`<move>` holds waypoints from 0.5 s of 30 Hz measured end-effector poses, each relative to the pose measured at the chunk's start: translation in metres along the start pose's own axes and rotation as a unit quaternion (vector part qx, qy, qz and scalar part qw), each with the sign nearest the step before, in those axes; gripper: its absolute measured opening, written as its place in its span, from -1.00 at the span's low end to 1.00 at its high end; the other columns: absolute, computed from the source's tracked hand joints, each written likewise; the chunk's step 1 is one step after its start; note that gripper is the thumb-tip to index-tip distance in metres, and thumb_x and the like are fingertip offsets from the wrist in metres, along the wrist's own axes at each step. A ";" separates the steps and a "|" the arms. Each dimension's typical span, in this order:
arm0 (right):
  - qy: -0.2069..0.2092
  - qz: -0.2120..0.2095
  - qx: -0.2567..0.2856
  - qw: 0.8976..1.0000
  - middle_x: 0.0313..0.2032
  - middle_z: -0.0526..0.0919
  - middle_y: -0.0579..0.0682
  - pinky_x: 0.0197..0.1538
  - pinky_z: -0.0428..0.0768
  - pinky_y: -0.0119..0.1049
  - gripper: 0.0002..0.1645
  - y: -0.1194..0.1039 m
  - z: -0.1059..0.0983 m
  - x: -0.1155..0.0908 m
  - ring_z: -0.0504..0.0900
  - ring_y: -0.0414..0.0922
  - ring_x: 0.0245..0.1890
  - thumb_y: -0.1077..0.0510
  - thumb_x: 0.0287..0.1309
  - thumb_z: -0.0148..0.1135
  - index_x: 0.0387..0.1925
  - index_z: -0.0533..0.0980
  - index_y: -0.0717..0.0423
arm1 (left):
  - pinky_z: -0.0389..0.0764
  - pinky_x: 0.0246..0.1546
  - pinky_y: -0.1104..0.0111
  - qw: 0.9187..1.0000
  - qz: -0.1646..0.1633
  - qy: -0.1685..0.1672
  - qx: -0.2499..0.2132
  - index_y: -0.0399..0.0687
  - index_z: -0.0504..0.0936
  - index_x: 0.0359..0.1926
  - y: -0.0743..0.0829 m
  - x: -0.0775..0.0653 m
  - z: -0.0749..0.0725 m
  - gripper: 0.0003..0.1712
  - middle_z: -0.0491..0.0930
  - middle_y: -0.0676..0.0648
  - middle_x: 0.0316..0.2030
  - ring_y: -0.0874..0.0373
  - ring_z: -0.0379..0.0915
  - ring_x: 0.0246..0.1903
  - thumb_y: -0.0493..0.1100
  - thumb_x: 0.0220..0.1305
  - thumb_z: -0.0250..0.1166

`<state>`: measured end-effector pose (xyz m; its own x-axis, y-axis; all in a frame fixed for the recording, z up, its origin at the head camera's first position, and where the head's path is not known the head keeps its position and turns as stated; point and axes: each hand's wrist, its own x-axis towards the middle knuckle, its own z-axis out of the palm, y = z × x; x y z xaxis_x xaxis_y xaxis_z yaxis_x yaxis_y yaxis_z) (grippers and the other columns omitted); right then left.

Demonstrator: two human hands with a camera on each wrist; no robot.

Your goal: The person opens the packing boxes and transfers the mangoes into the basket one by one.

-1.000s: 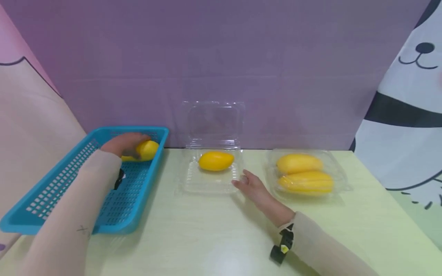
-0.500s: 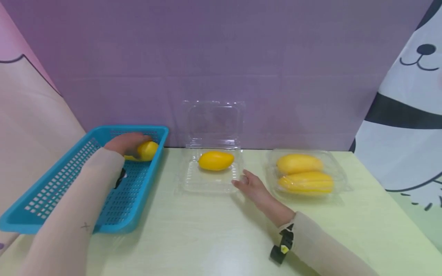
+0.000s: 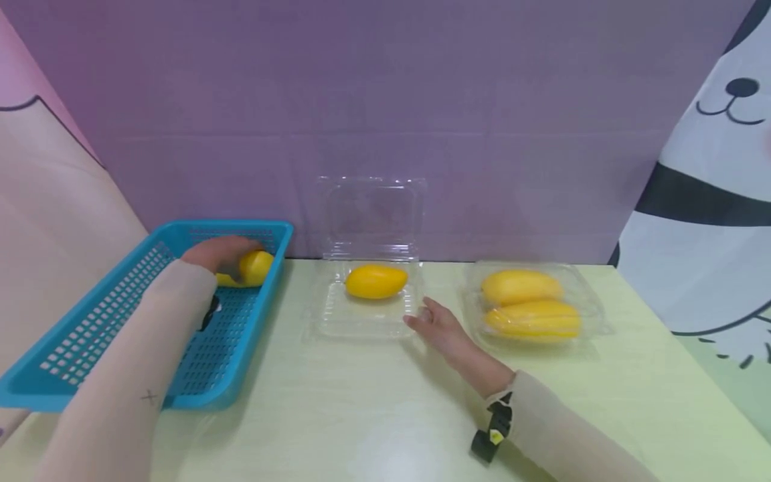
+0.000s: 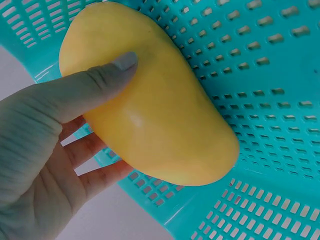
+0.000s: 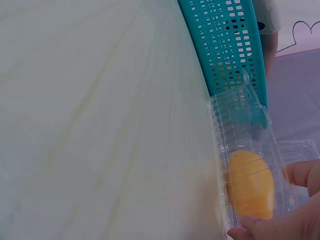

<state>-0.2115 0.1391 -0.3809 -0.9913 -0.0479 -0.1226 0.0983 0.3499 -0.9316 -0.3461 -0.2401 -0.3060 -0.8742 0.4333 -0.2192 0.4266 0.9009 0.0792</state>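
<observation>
Yellow against turquoise, the mango (image 4: pixel 155 110) sits in the far right corner of the slotted basket (image 3: pixel 241 361), and on my feed the left hand (image 4: pixel 35 142) grips it, thumb pressed on its skin, the other fingers tucked behind. I can't tell whether the fruit's underside touches the basket floor. Over at the middle of the pale table (image 3: pixel 331 415), the right hand (image 3: pixel 442 328) is at the right edge of an open clear box (image 3: pixel 367 326), thumb and forefinger parted; from here I can't say whether they pinch the plastic or merely rest on it. Inside that box, towards the back, I see a single mango-like fruit (image 3: pixel 376 281), and its lid stands upright behind. Just right lies a second clear box (image 3: pixel 583 284) holding two long yellow fruits (image 3: pixel 521 286), side by side.
</observation>
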 end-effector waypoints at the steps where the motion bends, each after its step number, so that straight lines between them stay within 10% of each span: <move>1: 0.000 -0.004 0.001 1.000 0.29 0.18 0.44 0.33 0.18 0.05 -0.12 0.000 0.000 0.000 0.17 0.26 0.32 0.11 0.21 0.18 0.36 0.00 0.46 | 0.43 -0.02 -0.13 1.000 -0.004 0.000 -0.001 -0.21 0.42 0.20 0.000 0.000 0.000 -0.24 0.48 -0.33 0.05 -0.23 0.38 0.00 -0.42 -0.11 0.44; 15: -0.005 -0.008 0.003 1.000 0.28 0.18 0.45 0.33 0.17 0.06 -0.13 0.000 0.000 0.000 0.16 0.27 0.32 0.11 0.23 0.16 0.36 -0.02 0.46 | 0.34 0.09 -0.16 0.999 -0.028 -0.037 -0.011 -0.31 0.34 0.25 -0.001 -0.008 -0.010 -0.19 0.39 -0.43 0.13 -0.36 0.26 0.13 -0.23 -0.04 0.46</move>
<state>-0.2114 0.1388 -0.3814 -0.9920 -0.0627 -0.1100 0.0821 0.3427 -0.9359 -0.3413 -0.2439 -0.2944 -0.8761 0.3807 -0.2957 0.3727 0.9240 0.0853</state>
